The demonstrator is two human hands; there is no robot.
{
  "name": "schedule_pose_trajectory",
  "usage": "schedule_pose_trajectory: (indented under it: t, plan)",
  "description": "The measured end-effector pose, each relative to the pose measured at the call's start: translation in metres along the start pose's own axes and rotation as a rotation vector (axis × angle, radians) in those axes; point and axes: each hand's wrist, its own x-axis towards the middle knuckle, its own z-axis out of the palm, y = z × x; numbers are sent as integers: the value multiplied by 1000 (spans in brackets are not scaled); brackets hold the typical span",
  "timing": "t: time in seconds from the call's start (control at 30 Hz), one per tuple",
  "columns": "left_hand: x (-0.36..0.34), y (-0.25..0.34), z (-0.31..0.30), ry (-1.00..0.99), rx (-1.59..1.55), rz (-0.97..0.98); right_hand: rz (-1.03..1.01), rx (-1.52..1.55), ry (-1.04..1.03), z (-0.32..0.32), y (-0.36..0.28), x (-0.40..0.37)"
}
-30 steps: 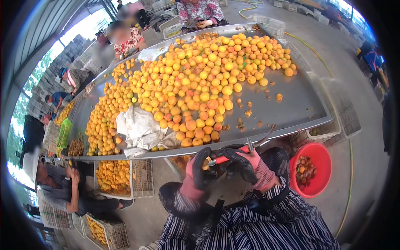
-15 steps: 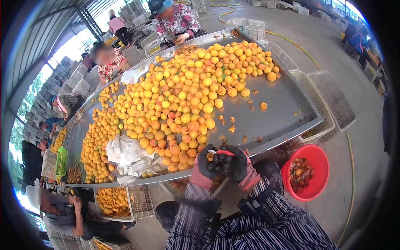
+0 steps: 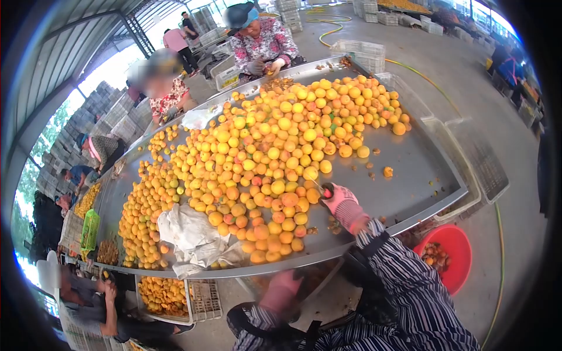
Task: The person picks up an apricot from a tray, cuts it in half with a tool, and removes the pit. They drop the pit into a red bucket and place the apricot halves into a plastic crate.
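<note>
White cloth [image 3: 190,234]: bunched, overhanging the near table edge, up and left of the left fingers. Yellow-orange fruit [image 3: 257,152]: heaped, left of and beyond the right fingers, its margin close by them. Left hand [image 3: 285,288]: gloved, blurred, below the near edge; finger opening and contents cannot be told. Right hand [image 3: 341,203]: gloved, above the metal table [image 3: 410,169], fingers curled closed round a thin tool [image 3: 315,182]. Mostly open metal, few scraps, rightward of these fingers to the raised rim. Red bucket [image 3: 459,263]: beyond the near edge, lower right of them.

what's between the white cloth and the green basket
yellow-orange fruit beside the white cloth, then some bare metal table before the green basket, in the head view
</note>
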Motion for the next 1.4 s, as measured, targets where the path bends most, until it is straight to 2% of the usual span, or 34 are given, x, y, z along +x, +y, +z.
schedule_pose_trajectory:
  t: [0.07,0.17,0.23,0.3,0.33,0.37,0.4,0.43,0.47,0.5,0.53,0.57,0.6,0.63,0.7,0.73,0.77,0.8,0.83,0.87,0.9,0.93,0.97,1.0,1.03,1.07,1.1,1.17,1.23,1.3,1.37,1.4]
  plan:
    - [-6,-9,5,-110,390,-651,45,-74,-9,18,-15,14]
    - [-25,-18,7,-59,236,-684,115,-236,-75,45,-18,36]
    - [-39,-24,11,6,189,-634,88,-196,-22,49,-7,49]
    - [-53,-14,5,213,-52,-524,30,-102,-13,25,-10,36]
    - [-54,-12,1,214,-60,-512,82,319,-229,-2,-23,14]
    - [-53,-10,-3,298,-242,-346,132,741,-442,-21,-31,-1]
    - [-53,-6,-7,375,-423,-182,138,731,-437,-25,-24,-15]
    - [-53,0,-10,447,-602,-17,-38,802,-526,-27,-10,-34]
    - [-48,11,-14,508,-828,-107,-217,872,-616,-30,-2,-53]
    - [-44,21,-18,567,-1054,-202,-430,740,-459,-56,-43,-98]
    - [-45,21,-16,648,-427,95,-274,839,-535,-55,-45,-113]
    - [-46,37,-23,644,-434,88,-112,937,-607,-51,-43,-128]
    - [-48,62,-35,542,-1015,-48,-85,964,-681,-45,-37,-138]
    - [-53,76,-38,401,-1587,-196,-600,620,-553,-42,-27,-150]
    - [-58,56,-15,263,-1386,-106,63,1048,-907,-50,-42,-179]
    - [-64,56,-10,254,-1347,-120,-545,829,-646,-40,-38,-190]
    - [-70,61,-10,248,-1307,-131,-544,831,-641,-42,-38,-193]
    - [-75,60,-8,246,-1304,-131,-438,634,-587,-45,-39,-191]
    - [-82,57,-3,329,-1429,-160,-330,436,-533,-49,-39,-189]
    - [-90,54,1,417,-1556,-189,-265,269,-429,-54,-29,-181]
    - [-98,52,4,416,-1561,-188,-278,92,-247,-45,-4,-163]
    - [-107,51,4,444,-1528,-264,-210,-238,-198,-56,-2,-154]
    - [-113,53,4,474,-1494,-337,-144,-511,-248,-68,-9,-147]
    - [-113,71,-1,481,-1852,-247,-186,-516,-232,-70,-10,-140]
    - [-114,57,11,483,-1854,-247,-229,-519,-218,-68,-9,-134]
    - [-117,29,33,539,-1483,-227,-232,-519,-221,-61,-11,-129]
    - [-116,28,33,578,-1109,-208,-262,-617,-205,-51,-16,-124]
    - [-121,37,34,579,-1209,-229,-297,-713,-192,-36,-30,-118]
    - [-123,41,29,520,-1123,-241,-227,-842,-273,-27,-43,-109]
    - [-122,47,25,538,-1204,-264,-202,-832,-335,-17,-49,-103]
    - [-119,52,18,556,-1281,-277,-255,-814,-201,-8,-52,-104]
    - [-118,54,15,557,-1394,-296,-268,-832,-244,3,-48,-96]
